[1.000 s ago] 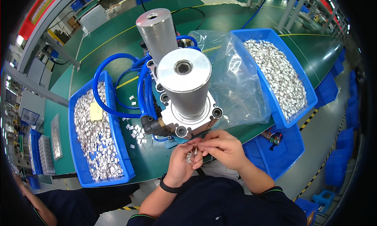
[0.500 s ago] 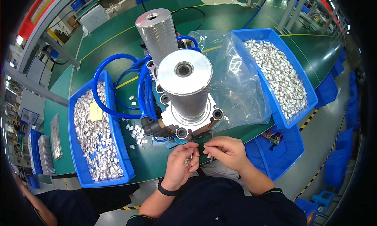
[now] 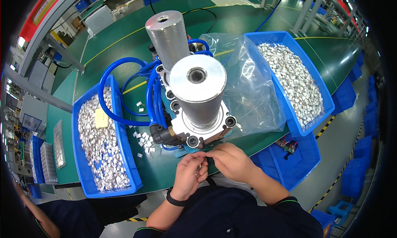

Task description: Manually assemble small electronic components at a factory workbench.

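Note:
Close to the table's front edge, my left hand [image 3: 189, 174] is closed, with a few small white-and-silver parts partly showing in its curled fingers. My right hand [image 3: 234, 163] is pinched, its fingertips meeting those of the left; anything between them is too small or hidden to make out. Just beyond both hands stands a metal fixture [image 3: 198, 97] with two knurled cylinders and bolted blocks. Loose small white block-shaped parts [image 3: 145, 142] lie on the green table left of the fixture.
Blue bins full of similar white parts stand at left [image 3: 136, 176] and right [image 3: 304, 129]; a yellow note [image 3: 101, 118] lies in the left one. Blue hoses [image 3: 108, 74] loop beside the fixture. A clear plastic bag [image 3: 256, 101] lies at right. Another person's arm [image 3: 39, 215] shows lower left.
My right hand has moved left, bringing its fingertips to the left hand's. The left hand stays almost in place. The fixture appears shifted very slightly to the right.

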`<state>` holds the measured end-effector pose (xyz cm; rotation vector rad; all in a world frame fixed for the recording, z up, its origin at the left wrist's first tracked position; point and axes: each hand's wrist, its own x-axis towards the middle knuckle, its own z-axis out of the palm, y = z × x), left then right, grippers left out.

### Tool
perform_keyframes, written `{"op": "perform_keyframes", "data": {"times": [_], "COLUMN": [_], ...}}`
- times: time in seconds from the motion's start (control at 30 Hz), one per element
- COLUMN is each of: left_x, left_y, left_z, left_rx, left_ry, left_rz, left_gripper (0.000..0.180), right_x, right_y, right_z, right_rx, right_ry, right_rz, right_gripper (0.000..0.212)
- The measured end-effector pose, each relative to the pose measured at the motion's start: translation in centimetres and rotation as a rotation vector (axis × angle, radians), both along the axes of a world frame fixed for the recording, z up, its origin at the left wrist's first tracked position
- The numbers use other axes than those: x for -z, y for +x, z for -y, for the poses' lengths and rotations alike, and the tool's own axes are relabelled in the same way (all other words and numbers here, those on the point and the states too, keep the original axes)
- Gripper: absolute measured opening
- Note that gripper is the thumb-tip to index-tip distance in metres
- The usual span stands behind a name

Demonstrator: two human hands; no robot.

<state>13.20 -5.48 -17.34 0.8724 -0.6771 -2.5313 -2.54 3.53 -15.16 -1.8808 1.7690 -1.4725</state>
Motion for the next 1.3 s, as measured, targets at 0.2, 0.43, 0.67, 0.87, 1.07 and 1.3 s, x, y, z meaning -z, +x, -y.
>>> {"op": "perform_keyframes", "data": {"times": [0.2, 0.43, 0.67, 0.87, 1.07, 1.3], "left_x": [0.3, 0.4, 0.4, 0.3, 0.5, 0.7], "left_y": [0.1, 0.1, 0.1, 0.0, 0.2, 0.2], "left_z": [0.2, 0.2, 0.1, 0.1, 0.2, 0.2], "left_rx": [0.014, 0.022, 0.022, 0.008, 0.02, 0.017], "left_ry": [-0.014, -0.016, -0.014, -0.011, -0.009, -0.006], "left_rz": [0.01, 0.01, 0.006, 0.009, -0.016, -0.015], "left_gripper": [0.015, 0.015, 0.015, 0.014, 0.015, 0.015], "right_x": [0.1, -0.1, 0.4, 0.6, 0.4, 0.1], "right_y": [-0.3, -0.3, -0.5, -0.5, -0.5, -0.1], "right_z": [0.6, 0.8, 0.9, 1.0, 1.1, -0.1], "right_rx": [-0.011, -0.002, -0.012, -0.005, -0.003, -0.078], "right_ry": [0.001, 0.038, 0.05, 0.057, 0.069, -0.003], "right_rz": [-0.029, -0.073, -0.067, -0.065, -0.056, 0.018], "right_gripper": [0.034, 0.032, 0.03, 0.029, 0.028, 0.031]}}
